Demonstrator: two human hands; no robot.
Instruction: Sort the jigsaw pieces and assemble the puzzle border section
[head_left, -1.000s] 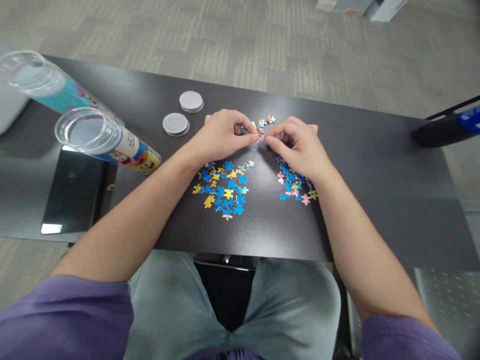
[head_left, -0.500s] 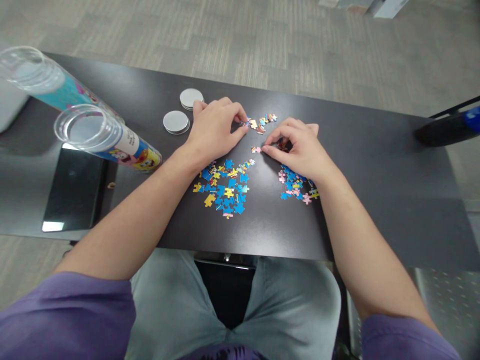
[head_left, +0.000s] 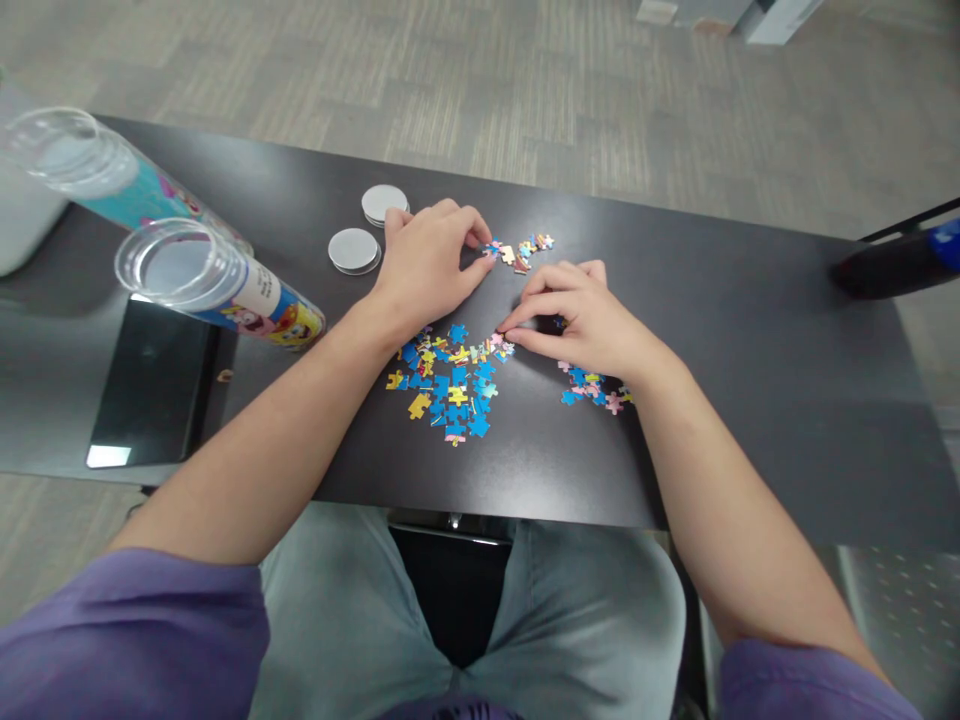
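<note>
My left hand [head_left: 431, 258] rests on the far part of the table, thumb and fingers closed on a small blue and pink jigsaw piece [head_left: 493, 247]. Beside those fingertips lies a short row of joined or touching pieces [head_left: 523, 256]. My right hand [head_left: 581, 318] pinches a pink jigsaw piece [head_left: 497, 341] at the upper right edge of a loose pile of blue and yellow pieces [head_left: 450, 385]. Under and below the right palm lies a second pile of blue and pink pieces [head_left: 585, 385], partly hidden by the hand.
Two clear printed tubes [head_left: 225, 280] stand at the left, near a dark tablet-like slab [head_left: 154, 380]. White round lids [head_left: 354, 250] lie beyond my left wrist. A dark cylindrical object with a blue end [head_left: 896, 265] is at the table's right end.
My right hand has moved toward me and slightly left, carrying the pink jigsaw piece to the edge of the left pile. My left hand has stayed almost in place.
</note>
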